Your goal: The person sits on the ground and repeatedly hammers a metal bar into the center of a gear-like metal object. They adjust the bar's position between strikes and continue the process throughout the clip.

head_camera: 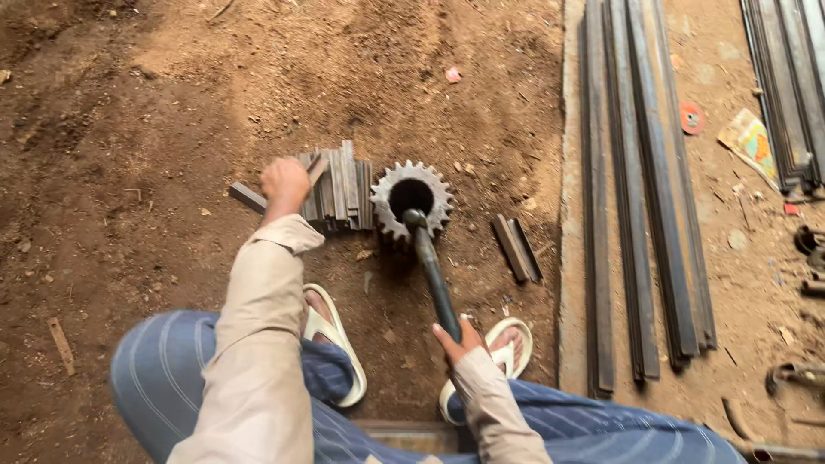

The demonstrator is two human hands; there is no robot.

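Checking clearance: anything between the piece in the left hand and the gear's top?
Nothing visible blocks it. The left hand holds a short metal strip over the stack of cut strips, which sits right beside the toothed gear. The hammer head, held by the right hand, rests on the gear's near rim.

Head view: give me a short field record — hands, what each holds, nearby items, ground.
left hand: grips a short flat metal piece at the stack of cut metal pieces
right hand: grips the handle of a hammer
hammer head: rests on the rim of the toothed gear
gear: standing on dirt ground, hole facing up
nearby: two short bars right of gear; long metal strips further right
feet: in white sandals
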